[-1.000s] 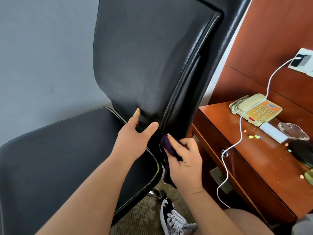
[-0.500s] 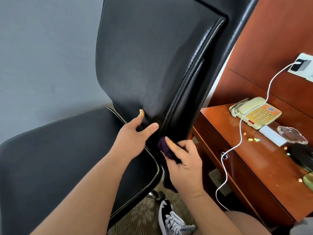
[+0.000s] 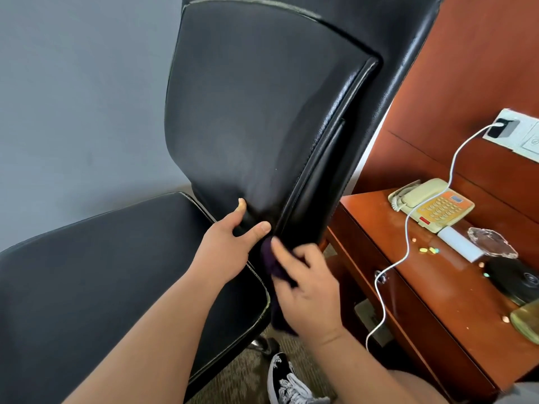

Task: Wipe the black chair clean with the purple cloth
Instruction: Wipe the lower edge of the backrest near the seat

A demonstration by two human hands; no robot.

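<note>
The black chair [image 3: 248, 121] fills the middle of the view, its backrest upright and its seat stretching to the lower left. My left hand [image 3: 226, 247] grips the bottom edge of the backrest, thumb in front and fingers behind. My right hand [image 3: 306, 290] presses the purple cloth [image 3: 269, 262] against the lower right side of the backrest, near the seat's back corner. Most of the cloth is hidden under my palm; a dark fold hangs below it.
A reddish wooden desk [image 3: 423, 301] stands close on the right, holding a beige telephone [image 3: 431, 204], a glass ashtray [image 3: 491, 243], a dark round object and small scattered bits. A white cable [image 3: 405, 243] runs from a wall socket over the desk edge. My shoe [image 3: 287, 383] is on the carpet below.
My right hand with the cloth has slid slightly up the backrest's side edge. The view has tilted upward, showing more of the backrest. My left hand keeps its grip.
</note>
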